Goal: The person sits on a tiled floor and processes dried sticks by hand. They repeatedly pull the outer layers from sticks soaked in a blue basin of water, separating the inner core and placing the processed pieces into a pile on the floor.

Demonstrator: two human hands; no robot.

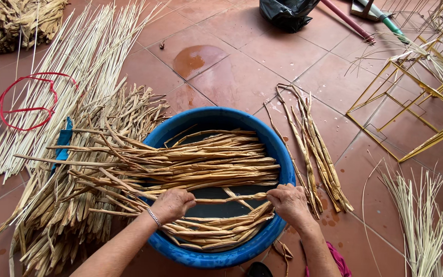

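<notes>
The left hand and the right hand were each closed on 1 end of a single dried leaf strip, which was stretched level between them over the near half of a round blue tub. The left hand gripped the strip at its 9 o'clock end, the right hand at its 3 o'clock end. A thin bracelet sat on the left wrist.

Inside the tub, a curved bundle of strips lay along the 6 o'clock wall, below the held strip. A larger layer of strips lay across the tub from 9 o'clock to 3 o'clock, with its left ends overhanging the rim.

At 9 o'clock of the tub, touching it, a loose heap of dried leaves lay on the tiled floor. At 3 o'clock, a small bundle of strips lay just beside the rim. At 4 o'clock, pale thin stalks fanned out.

Farther out, at 10 o'clock, a long sheaf of pale stalks lay with a red cord loop on it. At 2 o'clock stood yellow wire frames. At 12 o'clock lay a black bag, and a wet patch marked the tiles.
</notes>
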